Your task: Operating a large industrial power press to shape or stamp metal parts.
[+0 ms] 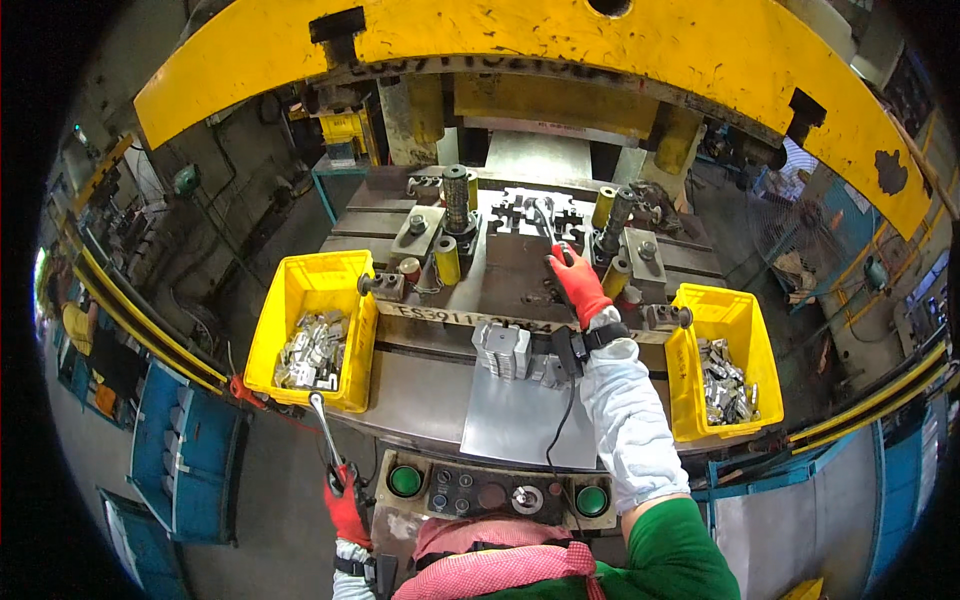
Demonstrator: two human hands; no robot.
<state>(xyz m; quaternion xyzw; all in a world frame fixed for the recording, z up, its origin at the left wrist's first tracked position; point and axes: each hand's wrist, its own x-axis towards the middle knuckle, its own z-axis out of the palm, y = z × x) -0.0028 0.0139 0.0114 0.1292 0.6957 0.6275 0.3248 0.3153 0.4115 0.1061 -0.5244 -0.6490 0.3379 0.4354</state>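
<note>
My left hand (347, 508), in a red glove, is closed round the handle of a long metal rod tool with a round head (327, 432). That head is at the near rim of the left yellow bin (262, 345), which holds a heap of small metal parts (313, 352). My right hand (582, 287), also red-gloved, reaches over the press die and grips a similar rod tool (542, 215). Its pale head lies over the bright cut-out shapes of the die (512, 208). A stack of flat metal pieces (503, 350) stands near my right forearm.
A second yellow bin (685, 372) with metal parts stands at right. The yellow press beam (560, 35) arches overhead. Guide posts (456, 200) flank the die. Before me are a metal sheet (525, 418) and a control panel (455, 497) with green buttons. A cable hangs from my right wrist.
</note>
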